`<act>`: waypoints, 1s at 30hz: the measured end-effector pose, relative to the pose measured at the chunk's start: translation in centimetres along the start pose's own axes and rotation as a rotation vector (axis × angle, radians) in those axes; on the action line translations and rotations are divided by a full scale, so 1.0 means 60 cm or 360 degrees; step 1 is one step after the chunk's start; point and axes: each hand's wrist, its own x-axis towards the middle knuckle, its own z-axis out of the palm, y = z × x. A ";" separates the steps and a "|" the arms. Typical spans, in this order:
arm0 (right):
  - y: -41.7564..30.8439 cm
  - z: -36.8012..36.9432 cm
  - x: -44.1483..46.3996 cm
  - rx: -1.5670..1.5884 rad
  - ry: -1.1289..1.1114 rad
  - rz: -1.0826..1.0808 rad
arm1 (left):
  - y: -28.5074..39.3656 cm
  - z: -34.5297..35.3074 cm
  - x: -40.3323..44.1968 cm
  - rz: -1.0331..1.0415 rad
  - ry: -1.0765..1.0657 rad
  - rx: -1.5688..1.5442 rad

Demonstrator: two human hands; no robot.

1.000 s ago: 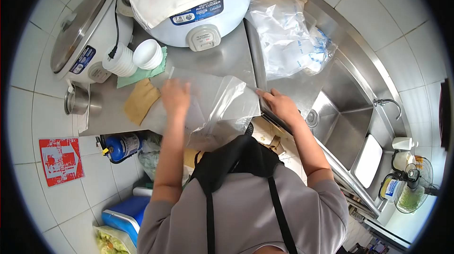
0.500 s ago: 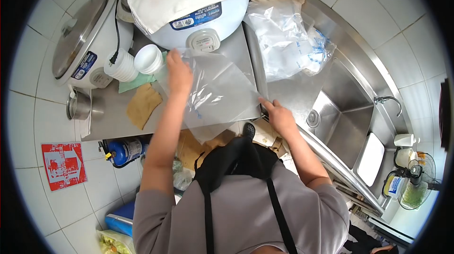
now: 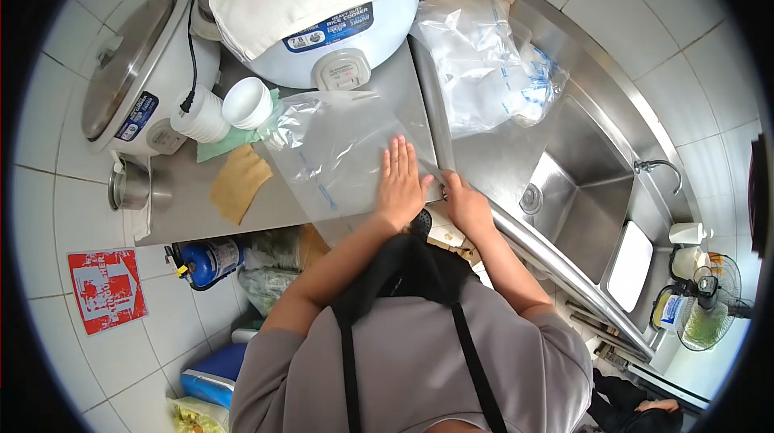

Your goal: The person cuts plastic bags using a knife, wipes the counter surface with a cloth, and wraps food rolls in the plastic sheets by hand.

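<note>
While my left hand point(image 3: 399, 187) lies flat and open on one clear plastic sheet point(image 3: 343, 147), my right hand point(image 3: 469, 206) curls at its right corner; whether it pinches or merely presses, I cannot tell. Spread on the tabletop point(image 3: 185, 215), the sheet seems to slant lengthwise from near right to far left, its nearest part overhanging the front. Left of it lies one tan cloth point(image 3: 240, 183); farther back stand two stacks of white cups point(image 3: 247, 106), then two rice cookers point(image 3: 387, 39).

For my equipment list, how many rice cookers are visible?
2: a cloth-topped rice cooker at the back of the counter, and a metal-lidded rice cooker at far left, beside white bowls.
</note>
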 end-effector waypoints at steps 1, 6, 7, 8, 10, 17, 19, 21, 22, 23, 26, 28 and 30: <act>0.004 -0.004 -0.005 0.0010 0.0030 -0.0008 | -0.001 -0.001 0.003 0.0002 0.0007 0.0006; -0.003 -0.010 0.030 -0.0049 -0.0084 -0.0053 | 0.004 -0.006 -0.001 0.0023 0.0029 -0.0059; -0.003 -0.001 0.045 -0.0069 -0.0076 -0.0087 | 0.003 -0.005 0.001 -0.0002 0.0027 -0.0057; -0.004 0.004 0.053 -0.0088 -0.0068 -0.0125 | 0.002 -0.003 0.002 -0.0031 0.0026 -0.0053; -0.004 -0.007 0.055 0.0020 -0.0030 -0.0145 | 0.002 -0.018 0.002 -0.0044 0.0074 -0.0086; 0.012 -0.024 0.016 0.0122 -0.0026 -0.0157 | -0.002 -0.018 -0.010 0.0176 0.0397 -0.0421; 0.010 -0.021 0.014 0.0102 -0.0020 -0.0195 | -0.003 -0.018 -0.012 0.0278 0.0414 -0.0442; 0.009 -0.019 0.014 0.0073 0.0000 -0.0197 | 0.001 -0.016 -0.020 0.0305 0.0374 -0.0527; 0.008 -0.018 0.016 0.0059 0.0017 -0.0184 | 0.004 -0.014 -0.024 0.0346 0.0318 -0.0602; 0.009 -0.017 0.017 0.0046 0.0036 -0.0168 | 0.006 -0.011 -0.031 0.0389 0.0259 -0.0674; 0.023 -0.016 0.008 -0.0057 0.0018 -0.0152 | 0.014 -0.026 -0.052 0.0443 0.0009 -0.0912; 0.030 -0.014 -0.007 -0.0008 0.0050 -0.0188 | 0.020 -0.043 -0.047 0.0348 0.0033 -0.0817; 0.029 -0.008 -0.028 0.0034 0.0022 -0.0197 | 0.021 -0.047 -0.025 0.0149 0.0250 -0.0465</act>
